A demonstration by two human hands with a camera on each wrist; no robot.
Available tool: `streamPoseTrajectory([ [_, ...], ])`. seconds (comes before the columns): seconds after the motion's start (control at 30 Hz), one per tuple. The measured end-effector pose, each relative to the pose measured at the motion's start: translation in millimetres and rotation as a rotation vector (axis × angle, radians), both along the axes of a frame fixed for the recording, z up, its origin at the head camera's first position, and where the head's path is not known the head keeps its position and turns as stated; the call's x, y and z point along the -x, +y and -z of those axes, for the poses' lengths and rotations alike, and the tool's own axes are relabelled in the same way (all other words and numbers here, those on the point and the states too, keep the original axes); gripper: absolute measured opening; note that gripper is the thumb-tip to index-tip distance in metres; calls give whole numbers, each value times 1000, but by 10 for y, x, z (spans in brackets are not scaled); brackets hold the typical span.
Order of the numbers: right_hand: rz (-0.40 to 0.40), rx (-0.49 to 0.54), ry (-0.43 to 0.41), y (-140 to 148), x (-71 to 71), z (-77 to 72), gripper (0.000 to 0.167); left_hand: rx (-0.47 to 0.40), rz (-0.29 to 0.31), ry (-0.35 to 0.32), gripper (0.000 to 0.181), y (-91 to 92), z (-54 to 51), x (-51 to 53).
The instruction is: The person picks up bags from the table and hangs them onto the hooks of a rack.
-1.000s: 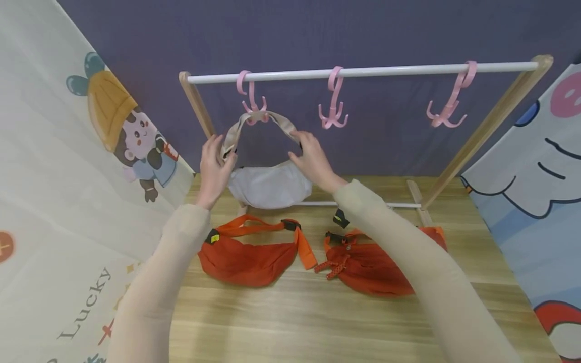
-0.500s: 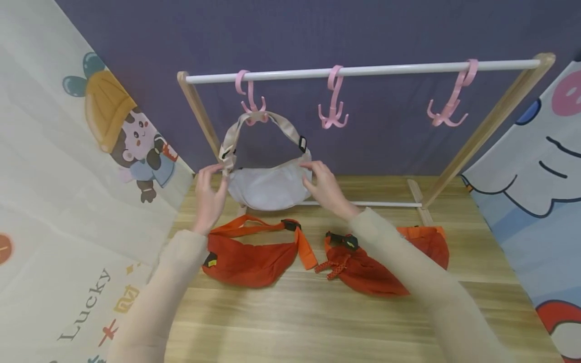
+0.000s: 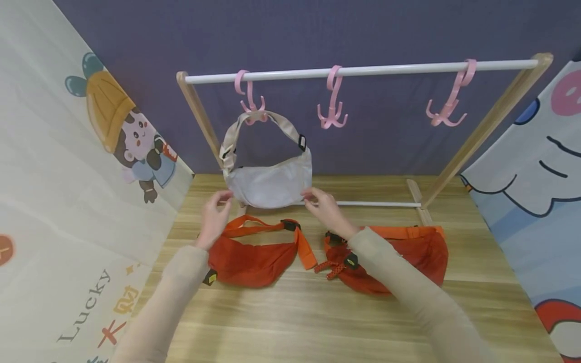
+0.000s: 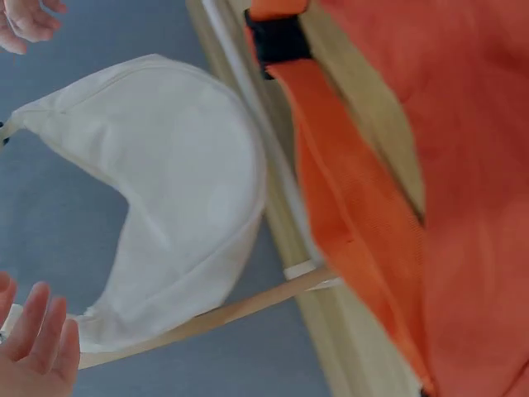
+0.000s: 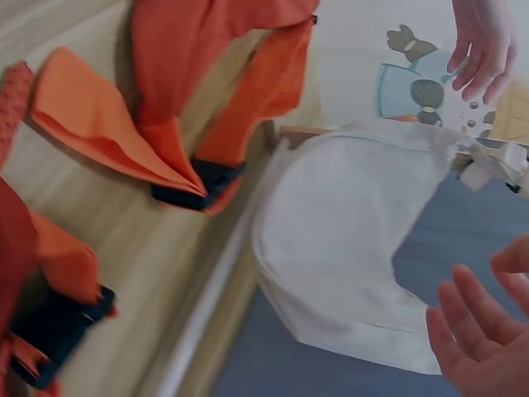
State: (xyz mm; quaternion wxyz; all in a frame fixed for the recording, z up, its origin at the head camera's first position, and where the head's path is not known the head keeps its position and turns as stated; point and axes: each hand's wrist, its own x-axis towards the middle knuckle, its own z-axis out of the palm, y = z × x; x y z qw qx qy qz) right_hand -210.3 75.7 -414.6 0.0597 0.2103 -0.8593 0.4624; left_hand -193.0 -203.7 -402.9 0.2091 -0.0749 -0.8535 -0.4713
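Note:
A white waist bag (image 3: 272,184) hangs by its beige strap (image 3: 283,124) from the left pink hook (image 3: 254,108). Beside the bag's lower left corner is my left hand (image 3: 215,217), its fingers loosely extended and holding nothing. My right hand (image 3: 328,209) is at the lower right corner with fingertips close to the fabric; whether they touch it I cannot tell. Both wrist views show relaxed fingers around the white bag (image 4: 178,182), none gripping it. Below lie two red-orange waist bags, the left bag (image 3: 254,262) and the right bag (image 3: 422,257), the latter partly behind my right forearm.
A white rail (image 3: 399,69) on a wooden frame (image 3: 490,126) carries a middle pink hook (image 3: 333,111) and a right pink hook (image 3: 447,108), both bare. A lower white bar (image 3: 381,203) runs near the wooden tabletop (image 3: 290,322). Printed curtains (image 3: 59,166) flank the rack.
Both hands have let go of the strap's sides and moved down along the white bag to its lower corners. The bag stays hanging on the left hook.

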Motion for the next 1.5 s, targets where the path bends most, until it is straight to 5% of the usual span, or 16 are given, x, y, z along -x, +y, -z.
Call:
streamPoseTrajectory([
  [0.37, -75, 15, -28, -81, -2, 428, 16, 76, 25, -186, 21, -89, 302, 6],
  [0.7, 9, -45, -209, -223, 6, 668, 20, 70, 21, -284, 23, -245, 557, 38],
  [0.93, 42, -107, -152, -312, 59, 855, 23, 134, 26, -350, 25, -304, 652, 73],
  [1.5, 53, -301, -51, -512, 127, 973, 25, 342, 51, -442, 37, -356, 762, 172],
])
